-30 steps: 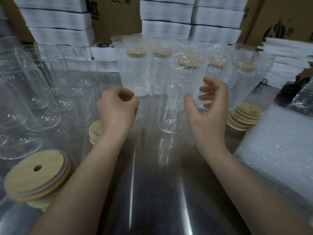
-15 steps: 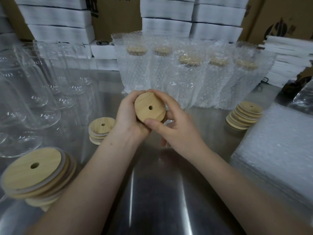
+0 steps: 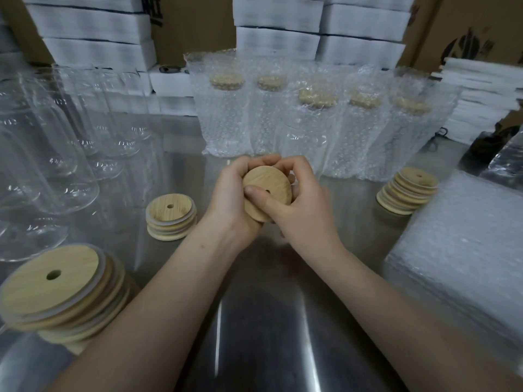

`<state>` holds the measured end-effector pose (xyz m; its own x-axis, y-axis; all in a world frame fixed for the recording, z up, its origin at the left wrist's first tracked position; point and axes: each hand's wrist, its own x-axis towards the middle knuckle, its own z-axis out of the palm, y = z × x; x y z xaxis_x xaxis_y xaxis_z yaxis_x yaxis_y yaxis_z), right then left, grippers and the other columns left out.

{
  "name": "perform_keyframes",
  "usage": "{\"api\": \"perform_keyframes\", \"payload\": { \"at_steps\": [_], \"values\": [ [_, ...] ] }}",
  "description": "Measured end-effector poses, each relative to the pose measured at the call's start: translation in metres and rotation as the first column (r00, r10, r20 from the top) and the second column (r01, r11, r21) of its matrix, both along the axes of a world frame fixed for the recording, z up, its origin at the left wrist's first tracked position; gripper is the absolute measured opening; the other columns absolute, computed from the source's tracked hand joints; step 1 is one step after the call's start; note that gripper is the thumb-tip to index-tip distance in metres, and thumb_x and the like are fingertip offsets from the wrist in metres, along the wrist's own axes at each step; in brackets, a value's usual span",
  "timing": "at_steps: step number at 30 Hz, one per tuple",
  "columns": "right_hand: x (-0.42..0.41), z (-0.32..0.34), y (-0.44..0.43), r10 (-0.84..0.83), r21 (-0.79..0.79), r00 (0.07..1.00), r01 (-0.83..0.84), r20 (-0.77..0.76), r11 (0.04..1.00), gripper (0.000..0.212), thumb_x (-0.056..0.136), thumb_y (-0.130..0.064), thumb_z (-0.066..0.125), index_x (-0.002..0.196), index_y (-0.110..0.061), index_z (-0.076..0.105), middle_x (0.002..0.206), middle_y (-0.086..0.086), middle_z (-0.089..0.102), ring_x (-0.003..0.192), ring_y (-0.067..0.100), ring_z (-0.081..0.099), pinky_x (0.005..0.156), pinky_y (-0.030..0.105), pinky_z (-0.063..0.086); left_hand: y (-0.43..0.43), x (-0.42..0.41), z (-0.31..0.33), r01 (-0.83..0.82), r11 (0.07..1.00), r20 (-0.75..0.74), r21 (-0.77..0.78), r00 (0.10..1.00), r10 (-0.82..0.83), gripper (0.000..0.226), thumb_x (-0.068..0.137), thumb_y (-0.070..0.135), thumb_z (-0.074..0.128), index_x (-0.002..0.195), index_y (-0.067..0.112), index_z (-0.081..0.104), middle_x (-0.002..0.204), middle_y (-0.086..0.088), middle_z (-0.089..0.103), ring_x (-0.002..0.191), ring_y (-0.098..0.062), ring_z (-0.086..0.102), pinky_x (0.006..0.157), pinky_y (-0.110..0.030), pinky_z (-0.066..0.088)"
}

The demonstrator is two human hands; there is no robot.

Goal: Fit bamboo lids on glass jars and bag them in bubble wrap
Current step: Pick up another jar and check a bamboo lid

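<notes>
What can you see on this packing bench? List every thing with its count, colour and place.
round bamboo lid with a centre hole: one, tan, centre, gripped by both hands
stacks of round bamboo lids: three, tan, two left, one right
bubble-wrapped lidded glass jars: five, clear, back row
bare clear glass jars: several, clear, left
pile of bubble-wrap bags: one, clear, right
white foam boxes: many, white, stacked behind
brown cardboard cartons: several, brown, rear
steel table: one, grey, underneath
left hand: one, gripping lid
right hand: one, gripping lid
</notes>
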<state>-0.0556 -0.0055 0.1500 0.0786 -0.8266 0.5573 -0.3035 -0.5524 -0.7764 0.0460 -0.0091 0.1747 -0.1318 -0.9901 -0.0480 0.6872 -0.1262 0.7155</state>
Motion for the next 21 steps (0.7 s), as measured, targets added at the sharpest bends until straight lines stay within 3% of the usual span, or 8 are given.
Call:
{"api": "perform_keyframes", "payload": {
  "at_steps": [6,9,12,16,21],
  "values": [
    [0.002,0.002,0.004,-0.083,0.048,0.995,0.08,0.056,0.996,0.044,0.068,-0.067,0.067,0.087,-0.031,0.05,0.072,-0.019,0.064,0.062,0.002,0.062,0.053,0.023,0.044,0.0,-0.006,-0.005,-0.052,0.998,0.017,-0.03,0.999,0.052,0.023,0.09,0.015,0.042,0.088,0.012,0.065,0.071,-0.005,0.068,0.067,-0.02,0.066,0.068,-0.028,0.053],
    [0.004,0.003,0.005,-0.017,0.106,0.987,0.0,0.157,0.994,0.03,0.076,-0.058,0.066,0.083,-0.032,0.053,0.061,-0.013,0.06,0.046,0.003,0.054,0.041,0.016,0.036,0.002,-0.009,-0.006,-0.069,0.996,0.021,-0.047,0.997,0.07,0.02,0.09,0.017,0.043,0.086,0.014,0.063,0.067,-0.005,0.066,0.06,-0.02,0.067,0.062,-0.029,0.05],
    [0.004,0.003,0.006,0.063,0.159,0.965,-0.106,0.255,0.982,0.014,0.087,-0.044,0.062,0.08,-0.034,0.056,0.055,-0.007,0.057,0.032,0.015,0.047,0.032,0.019,0.031,0.003,-0.009,-0.006,-0.092,0.995,0.018,-0.031,0.996,0.093,0.02,0.09,0.018,0.041,0.081,0.016,0.059,0.061,-0.004,0.063,0.05,-0.022,0.063,0.057,-0.028,0.04],
    [0.002,0.006,0.006,0.147,0.223,0.937,-0.225,0.318,0.949,0.018,0.101,-0.024,0.053,0.087,-0.029,0.062,0.048,-0.001,0.056,0.028,0.02,0.047,0.031,0.02,0.031,0.001,-0.006,-0.006,-0.121,0.992,-0.03,0.047,0.992,0.122,0.018,0.086,0.017,0.041,0.078,0.016,0.058,0.06,-0.006,0.061,0.049,-0.025,0.057,0.052,-0.028,0.041],
    [-0.007,0.015,0.007,0.378,0.292,0.826,-0.516,0.418,0.805,0.026,0.105,-0.011,0.041,0.111,-0.02,0.065,0.085,0.009,0.07,0.041,0.024,0.058,0.037,0.024,0.045,0.0,0.003,-0.006,-0.147,0.984,-0.079,0.1,0.985,0.155,0.018,0.081,0.017,0.042,0.072,0.015,0.057,0.067,-0.006,0.056,0.06,-0.026,0.054,0.056,-0.031,0.04]
  ]
}}
